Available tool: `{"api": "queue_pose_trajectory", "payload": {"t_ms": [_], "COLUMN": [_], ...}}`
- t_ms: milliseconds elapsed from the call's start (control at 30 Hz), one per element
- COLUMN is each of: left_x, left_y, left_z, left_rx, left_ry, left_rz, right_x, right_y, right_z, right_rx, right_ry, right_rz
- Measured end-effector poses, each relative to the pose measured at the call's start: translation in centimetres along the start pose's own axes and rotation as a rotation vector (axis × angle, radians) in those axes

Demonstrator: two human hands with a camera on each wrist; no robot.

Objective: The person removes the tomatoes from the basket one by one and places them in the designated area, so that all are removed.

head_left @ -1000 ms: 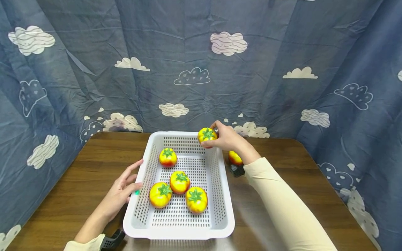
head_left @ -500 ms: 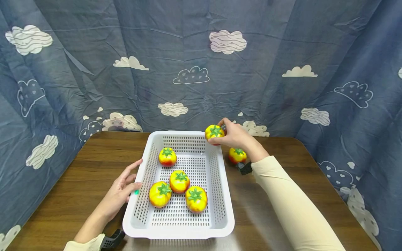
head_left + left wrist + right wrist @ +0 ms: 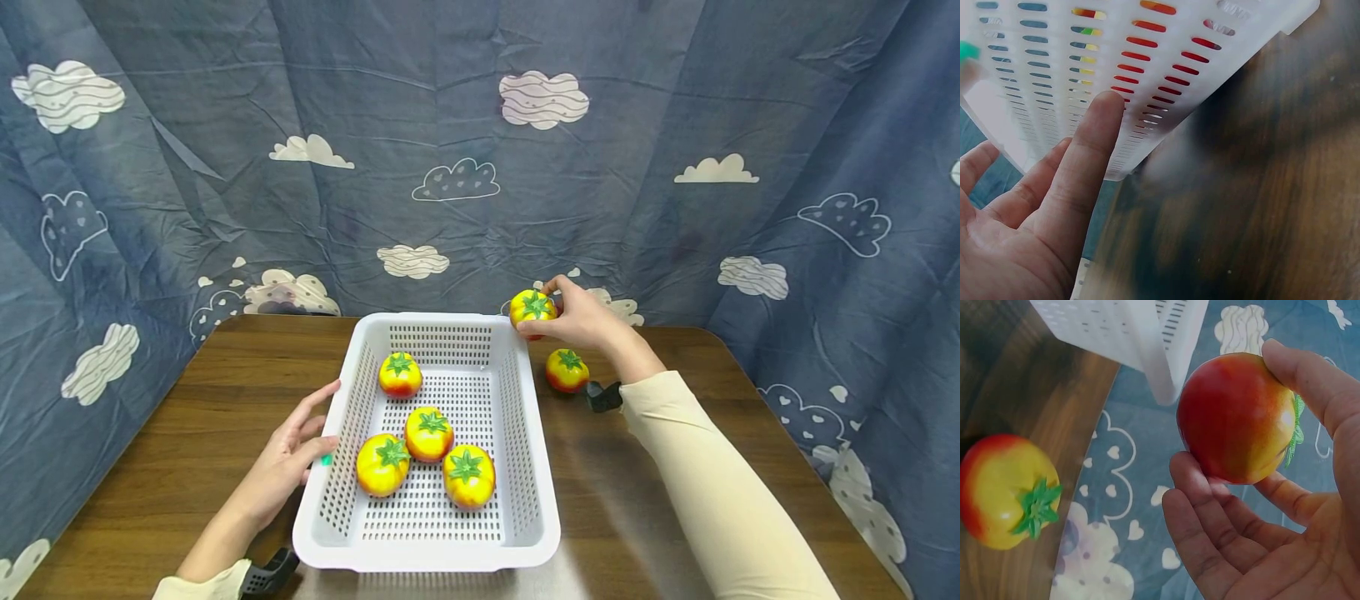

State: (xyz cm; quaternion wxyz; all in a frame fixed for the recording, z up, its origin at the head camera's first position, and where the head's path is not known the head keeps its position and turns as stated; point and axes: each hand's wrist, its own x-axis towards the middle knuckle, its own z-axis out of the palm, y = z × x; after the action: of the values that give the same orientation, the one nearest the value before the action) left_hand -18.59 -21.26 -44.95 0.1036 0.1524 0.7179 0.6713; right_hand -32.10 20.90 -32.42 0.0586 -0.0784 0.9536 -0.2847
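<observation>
Fingers of the right hand (image 3: 587,321) are curled round a held tomato (image 3: 532,307) beside the basket (image 3: 427,557), which is touched by the spread left hand (image 3: 287,454). Partial progress is suggested: four tomatoes (image 3: 469,478) are contained, a stray tomato (image 3: 566,372) left outside.

Tomatoes (image 3: 1235,419): smooth, glossy skins that catch the light, plastic by the look; leafy caps (image 3: 1039,507) ridged. Basket (image 3: 427,560): plastic, satin, slotted. Table (image 3: 165,450): wood-grained, smooth, faint sheen. Backdrop (image 3: 375,75), from where I stand: matt cloth, creased. Sleeve (image 3: 720,483): matt fabric. Wrist strap (image 3: 264,578): matt, looks rubbery.
</observation>
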Motion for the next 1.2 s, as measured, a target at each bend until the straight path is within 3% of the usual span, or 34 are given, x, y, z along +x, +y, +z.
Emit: {"api": "queue_pose_trajectory", "payload": {"t_ms": [467, 1200], "left_x": [-0.1, 0.0], "left_y": [-0.2, -0.1], "left_z": [0.0, 0.0], "left_rx": [0.001, 0.010], "left_ry": [0.006, 0.006], "left_rz": [-0.007, 0.003], "right_x": [-0.2, -1.4], "right_y": [2.7, 8.1], "right_z": [-0.9, -2.0], "right_rx": [-0.048, -0.086], "right_ry": [0.034, 0.041], "right_rz": [0.016, 0.120]}}
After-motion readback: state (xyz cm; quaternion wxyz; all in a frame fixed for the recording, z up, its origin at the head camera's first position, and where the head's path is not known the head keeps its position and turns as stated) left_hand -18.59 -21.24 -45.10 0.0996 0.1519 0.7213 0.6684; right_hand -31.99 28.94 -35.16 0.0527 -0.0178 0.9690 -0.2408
